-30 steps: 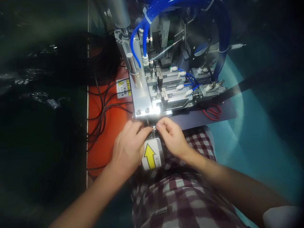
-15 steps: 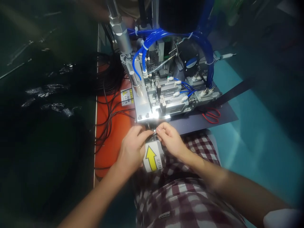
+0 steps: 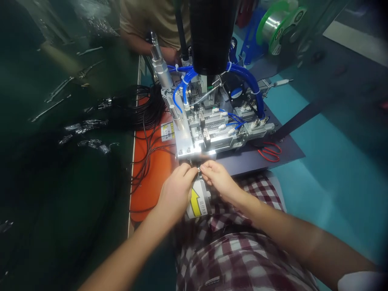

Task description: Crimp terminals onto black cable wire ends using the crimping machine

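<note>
At the front edge of a metal machine (image 3: pixel 212 141) with blue air tubes, my two hands nearly meet. My left hand (image 3: pixel 177 188) is closed, its thumb and fingers pinched at a tiny shiny metal part (image 3: pixel 199 169). From the other side my right hand (image 3: pixel 216 176) pinches at the same spot, thumb against forefinger. Which hand grips the part cannot be made out, as the fingertips cover most of it. Just below them sits a white plate with a yellow arrow (image 3: pixel 197 204), partly behind my left hand.
Black cables (image 3: pixel 148 105) lie bundled over the orange mat (image 3: pixel 148 173) on the left. Red-handled scissors (image 3: pixel 270 152) rest on the dark base at the right. A green spool of solder-like wire (image 3: pixel 274 26) stands behind. Across the machine is another person's arm (image 3: pixel 139 44).
The view has tilted up and shifted, so the spool and the other person show more. My hands stay pinched at the same place on the machine, with little finger movement.
</note>
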{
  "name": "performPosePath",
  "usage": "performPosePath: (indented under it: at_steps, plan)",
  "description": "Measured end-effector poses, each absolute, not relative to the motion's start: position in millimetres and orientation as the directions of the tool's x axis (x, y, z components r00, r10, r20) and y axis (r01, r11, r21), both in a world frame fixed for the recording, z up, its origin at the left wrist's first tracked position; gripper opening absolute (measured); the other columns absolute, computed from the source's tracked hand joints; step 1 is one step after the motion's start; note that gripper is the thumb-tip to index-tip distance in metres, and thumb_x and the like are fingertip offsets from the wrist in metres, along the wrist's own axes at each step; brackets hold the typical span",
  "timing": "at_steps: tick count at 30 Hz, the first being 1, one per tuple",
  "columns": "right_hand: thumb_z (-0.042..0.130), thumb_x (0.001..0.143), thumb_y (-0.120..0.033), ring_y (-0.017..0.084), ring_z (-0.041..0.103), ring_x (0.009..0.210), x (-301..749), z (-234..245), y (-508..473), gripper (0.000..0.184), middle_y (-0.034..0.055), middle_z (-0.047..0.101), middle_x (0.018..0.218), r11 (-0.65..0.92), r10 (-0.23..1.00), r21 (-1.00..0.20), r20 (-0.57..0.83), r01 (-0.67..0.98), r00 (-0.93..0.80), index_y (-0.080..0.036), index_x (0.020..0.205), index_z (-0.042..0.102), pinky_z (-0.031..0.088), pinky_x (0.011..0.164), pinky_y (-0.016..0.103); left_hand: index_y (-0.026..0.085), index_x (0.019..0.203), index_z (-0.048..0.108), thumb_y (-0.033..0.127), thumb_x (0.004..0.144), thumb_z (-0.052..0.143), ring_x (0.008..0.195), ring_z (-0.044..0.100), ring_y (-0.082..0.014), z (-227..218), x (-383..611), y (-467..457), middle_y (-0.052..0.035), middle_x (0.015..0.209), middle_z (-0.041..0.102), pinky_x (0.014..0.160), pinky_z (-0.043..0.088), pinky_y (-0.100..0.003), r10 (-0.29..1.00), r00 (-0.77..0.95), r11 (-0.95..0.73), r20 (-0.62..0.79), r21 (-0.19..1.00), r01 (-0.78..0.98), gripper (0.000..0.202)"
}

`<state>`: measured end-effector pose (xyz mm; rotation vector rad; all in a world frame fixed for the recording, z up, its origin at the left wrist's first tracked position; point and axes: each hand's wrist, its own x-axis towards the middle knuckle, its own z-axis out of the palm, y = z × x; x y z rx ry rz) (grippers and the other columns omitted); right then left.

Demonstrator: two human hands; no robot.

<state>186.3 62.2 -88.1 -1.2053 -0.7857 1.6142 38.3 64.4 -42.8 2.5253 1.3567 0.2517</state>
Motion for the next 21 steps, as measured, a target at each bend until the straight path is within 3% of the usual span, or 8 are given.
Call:
performPosePath:
  at_steps: [3,10,14,18,21]
  plan:
    - [0.064,0.077,-0.042,0.006,0.034,0.046,184.5,-89.5,61.2,0.032,-0.0086,0.046,0.051,-0.345,0.936,-0.889,-0.349,-0.301,-0.045,-0.019,0.065,0.045,0.025,0.046,0.022,0.017,0.098,0.063,0.008,0.09,0.036,0.087,0.057,-0.0186,-48.5,40.4,64.3,-0.0075,0.094,0.06,0.071,0.049,-0.028,0.851,0.517,-0.512,0.096,0.371,0.775,0.03]
    - [0.068,0.071,-0.046,0.006,0.032,0.045,186.3,-85.6,61.5,0.037,-0.0088,0.043,0.05,-0.376,0.925,-0.879,-0.371,-0.293,-0.075,-0.019,0.063,0.043,0.025,0.047,0.022,0.017,0.105,0.063,0.008,0.089,0.039,0.09,0.058,-0.0181,-55.7,35.0,56.9,-0.0069,0.097,0.061,0.076,0.05,-0.029,0.862,0.469,-0.505,0.191,0.393,0.769,0.029]
    - [0.068,0.07,-0.05,0.006,0.032,0.045,187.8,-85.9,61.1,0.039,-0.0091,0.043,0.05,-0.368,0.93,-0.885,-0.357,-0.285,-0.092,-0.019,0.066,0.045,0.026,0.047,0.022,0.015,0.112,0.058,0.017,0.092,0.044,0.103,0.056,-0.0231,-53.7,4.6,48.5,-0.0109,0.108,0.06,0.09,0.048,-0.041,0.904,0.355,-0.425,0.238,0.409,0.807,0.024]
    - [0.069,0.069,-0.051,0.006,0.032,0.045,188.0,-86.9,60.8,0.04,-0.0093,0.042,0.049,-0.361,0.933,-0.889,-0.346,-0.283,-0.101,-0.02,0.065,0.044,0.026,0.047,0.022,0.018,0.108,0.06,0.02,0.089,0.051,0.092,0.062,-0.0187,-48.0,-23.2,43.1,-0.006,0.099,0.063,0.079,0.053,-0.032,0.915,0.371,-0.403,0.162,0.443,0.801,0.021]
    - [0.069,0.069,-0.051,0.006,0.032,0.045,188.5,-86.1,61.6,0.041,-0.0093,0.042,0.05,-0.357,0.934,-0.893,-0.339,-0.275,-0.11,-0.02,0.063,0.043,0.025,0.047,0.022,0.019,0.108,0.059,0.018,0.088,0.049,0.086,0.063,-0.0162,-40.5,-30.4,46.4,-0.0045,0.097,0.063,0.073,0.053,-0.027,0.873,0.48,-0.476,0.086,0.369,0.798,0.022]
